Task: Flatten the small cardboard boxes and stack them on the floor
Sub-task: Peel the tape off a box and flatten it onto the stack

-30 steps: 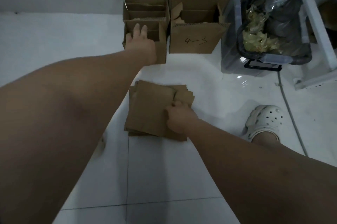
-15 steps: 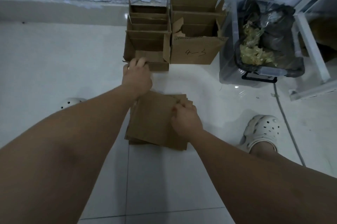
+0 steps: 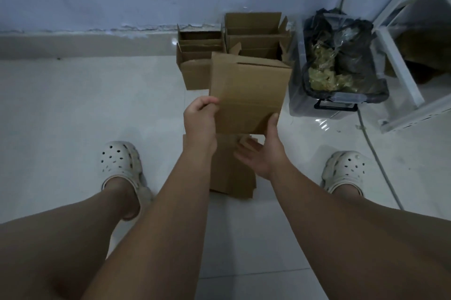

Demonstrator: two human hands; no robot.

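A small brown cardboard box is held up in the air above the floor. My left hand grips its lower left edge. My right hand is spread open under its lower right corner, thumb touching the box. Below them a stack of flattened boxes lies on the white tiles, partly hidden by my forearms. Against the wall stand more unflattened small boxes on the left and a taller group of open boxes behind the held one.
A clear plastic bin lined with a black bag and holding yellowish trash sits to the right. A white metal frame and a grey cable lie further right. My feet in white clogs flank the stack.
My left hand pulled one box off the floor row and lifted it toward me. My right hand left the flattened stack and rose to the box. The camera moved up and back.
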